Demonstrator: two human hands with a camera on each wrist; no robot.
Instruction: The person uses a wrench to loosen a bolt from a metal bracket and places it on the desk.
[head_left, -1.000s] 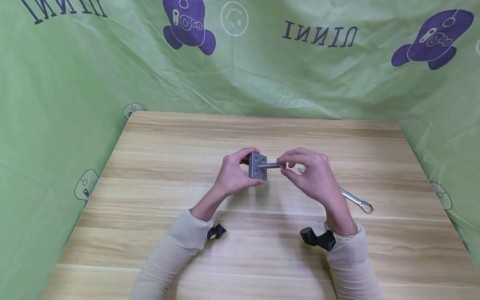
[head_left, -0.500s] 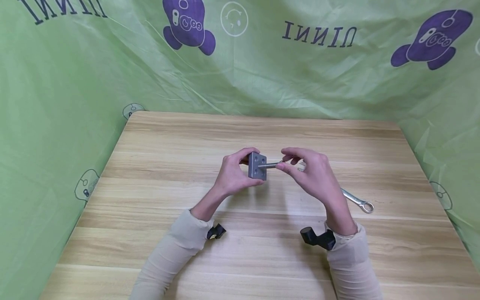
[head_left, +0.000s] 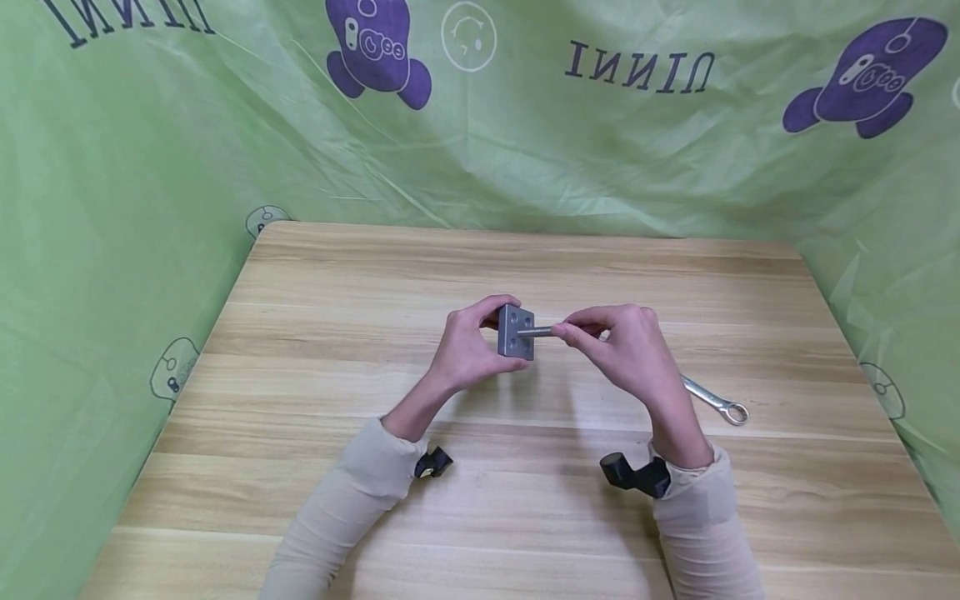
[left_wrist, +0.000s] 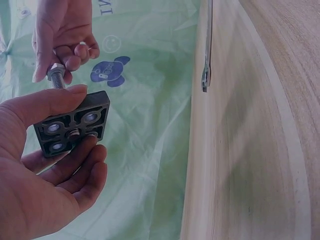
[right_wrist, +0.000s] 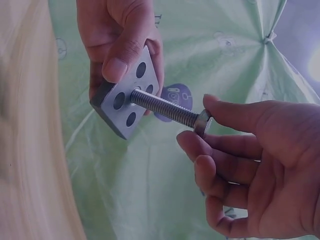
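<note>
My left hand [head_left: 467, 346] grips a grey square plate [head_left: 516, 332] by its edges, above the table. Several holes pierce the plate [right_wrist: 120, 100], and a hex bolt [right_wrist: 167, 110] stands in its centre hole. The bolt's threaded end [left_wrist: 74, 133] shows at the plate's back in the left wrist view. Thumb and fingertips of my right hand [head_left: 622, 350] pinch the bolt's head [right_wrist: 202, 123]; much of the thread lies bare between head and plate. Partly behind the right hand and forearm, a combination wrench [head_left: 716, 400] rests on the table.
The wooden table [head_left: 510, 517] spreads beneath both hands. Green printed cloth [head_left: 465, 150] hangs behind it and along both sides. A black wrist mount [head_left: 636, 477] sits on the right cuff, another black mount [head_left: 433, 462] on the left.
My right fingers loosened and lifted while the thumb slid forward along the bolt's head; now they have closed on it again. The left hand and plate have stayed in place.
</note>
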